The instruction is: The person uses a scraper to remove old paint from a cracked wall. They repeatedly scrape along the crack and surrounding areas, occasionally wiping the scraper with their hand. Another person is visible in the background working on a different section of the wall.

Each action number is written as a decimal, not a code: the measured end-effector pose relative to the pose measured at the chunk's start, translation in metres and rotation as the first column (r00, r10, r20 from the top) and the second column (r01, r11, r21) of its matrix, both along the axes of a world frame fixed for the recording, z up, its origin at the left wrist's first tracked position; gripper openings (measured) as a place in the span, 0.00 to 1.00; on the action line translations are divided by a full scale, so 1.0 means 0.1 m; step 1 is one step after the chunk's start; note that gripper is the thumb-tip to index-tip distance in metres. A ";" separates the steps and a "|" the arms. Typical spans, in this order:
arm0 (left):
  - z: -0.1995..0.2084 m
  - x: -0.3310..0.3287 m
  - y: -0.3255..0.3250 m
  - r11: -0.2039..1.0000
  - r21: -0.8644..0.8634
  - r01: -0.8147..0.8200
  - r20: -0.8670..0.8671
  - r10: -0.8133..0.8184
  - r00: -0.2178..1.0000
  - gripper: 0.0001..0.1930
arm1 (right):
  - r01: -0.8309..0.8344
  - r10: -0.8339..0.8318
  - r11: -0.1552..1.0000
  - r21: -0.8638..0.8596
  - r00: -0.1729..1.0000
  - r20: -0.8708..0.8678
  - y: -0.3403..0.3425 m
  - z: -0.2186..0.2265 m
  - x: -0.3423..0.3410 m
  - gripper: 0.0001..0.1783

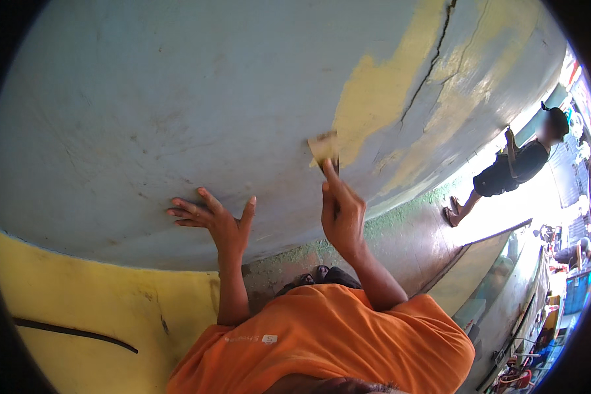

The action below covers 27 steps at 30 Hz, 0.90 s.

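In front of me rises a large curved grey-blue surface (197,85) with smudges and scratches. My right hand (343,213) grips a putty knife (324,146), index finger stretched along its blade. The blade's edge meets the surface at the left border of a yellow filler patch (368,98). Up and right of that patch runs a long dark crack (433,59), with more yellow smears beyond it. My left hand (220,220) has its fingers spread and lies against or very close to the grey surface, holding nothing.
Below left is a yellow panel (98,295) with a black strip (79,331) on it. A person in dark clothes (519,161) stands at the far right beside the same curved surface. Grey floor (400,243) stretches between us, and assorted clutter (532,354) fills the lower right.
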<state>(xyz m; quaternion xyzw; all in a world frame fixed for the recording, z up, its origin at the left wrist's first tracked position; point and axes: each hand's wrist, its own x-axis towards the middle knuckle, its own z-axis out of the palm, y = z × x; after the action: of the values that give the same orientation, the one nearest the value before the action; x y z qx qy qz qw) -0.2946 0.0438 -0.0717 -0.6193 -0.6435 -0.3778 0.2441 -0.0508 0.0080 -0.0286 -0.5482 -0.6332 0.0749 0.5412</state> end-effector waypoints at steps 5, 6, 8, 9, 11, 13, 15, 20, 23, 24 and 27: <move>-0.01 -0.02 -0.04 0.998 -0.050 0.039 0.052 -0.036 0.998 0.66 | -0.019 0.019 1.000 0.006 1.000 0.021 -0.10 -0.20 -0.03 0.28; -0.02 -0.02 -0.05 0.998 -0.033 0.050 0.068 -0.047 0.997 0.66 | 0.015 -0.015 0.994 -0.106 1.000 0.000 -0.15 -0.29 -0.05 0.28; -0.03 -0.04 -0.04 0.999 -0.040 0.034 0.043 -0.032 0.999 0.66 | -0.030 0.021 0.980 -0.196 0.999 -0.050 -0.23 -0.50 -0.09 0.27; -0.03 -0.04 -0.03 0.999 -0.042 0.021 0.045 -0.019 0.999 0.66 | -0.031 0.021 0.989 -0.146 0.997 -0.068 -0.26 -0.58 -0.10 0.28; -0.04 -0.07 0.00 1.000 -0.013 0.008 0.036 -0.008 0.999 0.66 | 0.002 -0.010 0.995 -0.102 0.997 -0.074 -0.27 -0.71 -0.10 0.28; -0.06 -0.09 0.02 0.999 -0.034 -0.007 0.035 0.008 0.999 0.67 | 0.027 -0.022 0.992 -0.120 0.999 0.041 -0.22 -0.72 -0.08 0.29; -0.06 -0.10 0.04 0.999 -0.042 -0.015 0.037 0.016 0.999 0.67 | 0.054 -0.047 0.993 -0.102 0.997 0.067 -0.13 -0.61 -0.04 0.29; -0.07 -0.10 0.00 0.997 -0.053 0.054 0.106 -0.048 0.993 0.64 | 0.038 -0.038 0.999 0.020 0.999 0.017 0.02 -0.28 0.04 0.29; -0.06 -0.11 0.00 0.996 -0.093 0.013 0.081 -0.006 0.997 0.67 | 0.057 -0.056 0.998 -0.022 0.998 0.040 -0.04 -0.33 0.01 0.28; -0.06 -0.13 -0.01 0.992 -0.126 -0.012 0.082 0.023 0.996 0.68 | 0.040 -0.039 0.998 -0.053 0.999 0.015 -0.07 -0.41 -0.02 0.27; -0.10 -0.16 0.02 0.991 -0.132 -0.003 0.104 0.016 0.994 0.69 | -0.012 0.004 0.991 -0.130 0.998 -0.062 -0.19 -0.74 -0.12 0.25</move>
<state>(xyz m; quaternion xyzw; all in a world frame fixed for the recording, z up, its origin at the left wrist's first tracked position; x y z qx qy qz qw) -0.3103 0.0454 -0.0820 -0.6103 -0.6819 -0.3653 0.1704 -0.0626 -0.0109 -0.1026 -0.5774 -0.6120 0.1349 0.5233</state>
